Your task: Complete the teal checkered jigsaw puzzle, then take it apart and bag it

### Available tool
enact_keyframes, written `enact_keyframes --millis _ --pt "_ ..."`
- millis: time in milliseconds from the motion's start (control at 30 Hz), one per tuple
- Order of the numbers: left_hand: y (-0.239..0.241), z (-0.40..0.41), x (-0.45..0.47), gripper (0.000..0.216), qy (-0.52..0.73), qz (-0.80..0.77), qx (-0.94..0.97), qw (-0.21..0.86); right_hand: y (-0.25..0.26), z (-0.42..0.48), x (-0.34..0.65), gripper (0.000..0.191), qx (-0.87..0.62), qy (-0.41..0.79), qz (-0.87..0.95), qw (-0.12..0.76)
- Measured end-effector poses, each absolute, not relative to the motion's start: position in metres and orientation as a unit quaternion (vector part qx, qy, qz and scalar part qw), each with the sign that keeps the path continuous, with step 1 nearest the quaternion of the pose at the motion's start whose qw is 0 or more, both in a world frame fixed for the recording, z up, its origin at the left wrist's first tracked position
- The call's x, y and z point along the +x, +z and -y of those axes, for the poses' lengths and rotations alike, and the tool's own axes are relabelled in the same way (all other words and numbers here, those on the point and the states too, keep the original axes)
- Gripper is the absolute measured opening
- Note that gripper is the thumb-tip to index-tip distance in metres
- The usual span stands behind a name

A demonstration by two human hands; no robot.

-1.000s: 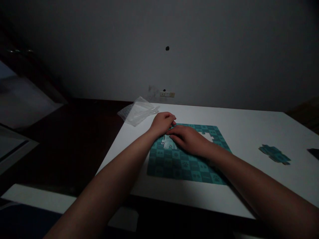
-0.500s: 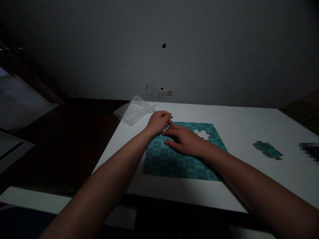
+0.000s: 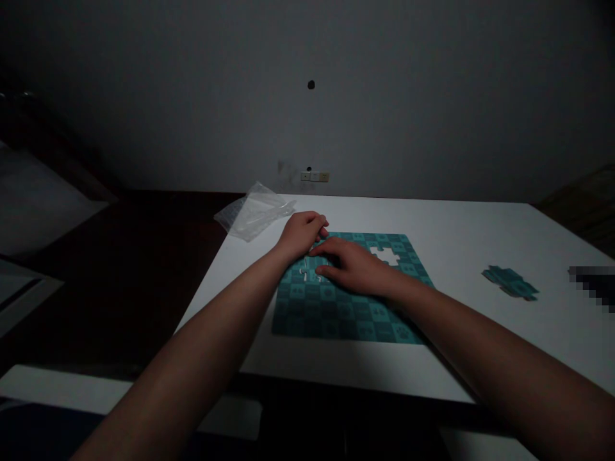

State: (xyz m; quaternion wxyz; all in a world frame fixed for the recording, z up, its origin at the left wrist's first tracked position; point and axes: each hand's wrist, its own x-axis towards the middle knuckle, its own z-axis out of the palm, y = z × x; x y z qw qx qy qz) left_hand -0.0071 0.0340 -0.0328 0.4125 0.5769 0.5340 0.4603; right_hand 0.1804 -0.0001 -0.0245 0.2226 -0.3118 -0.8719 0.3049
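Note:
A teal checkered jigsaw puzzle [image 3: 350, 314] lies flat on the white table [image 3: 461, 224]. It has one white gap [image 3: 388, 256] near its far right side and a thin gap near its far left corner. My left hand [image 3: 302, 232] rests curled at that far left corner, fingers bent onto a piece there. My right hand [image 3: 355, 267] lies flat on the puzzle beside it, fingers stretched toward the left hand and pressing down. Loose teal puzzle pieces [image 3: 510, 282] lie apart on the table to the right.
A crumpled clear plastic bag [image 3: 254, 211] sits at the table's far left corner. A dark blurred object [image 3: 593, 285] lies at the right edge. Behind is a grey wall with a socket strip [image 3: 314, 176]. Dark floor lies left of the table.
Both hands stay at the puzzle's far left corner. The wide white gap under the right hand has closed to a thin seam. The view drifted slightly.

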Motion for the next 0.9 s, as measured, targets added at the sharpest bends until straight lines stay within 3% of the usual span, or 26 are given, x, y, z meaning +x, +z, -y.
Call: enact_keyframes --millis 433,567,733,900 --pt "-0.037 -0.035 -0.008 0.023 0.466 -0.53 0.567 0.425 -0.02 0.004 0.177 0.039 -0.326 0.309 0.864 0.228" --pt "-0.036 -0.035 -0.008 0.023 0.468 -0.529 0.566 0.425 -0.021 -0.001 0.178 0.038 -0.317 0.364 0.845 0.229" --pt "-0.03 -0.035 -0.008 0.025 0.5 -0.535 0.526 0.432 -0.026 -0.019 0.187 0.027 -0.366 0.408 0.772 0.322" --pt "-0.026 -0.036 -0.01 0.032 0.527 -0.531 0.472 0.466 -0.03 -0.023 0.189 0.035 -0.434 0.407 0.714 0.368"
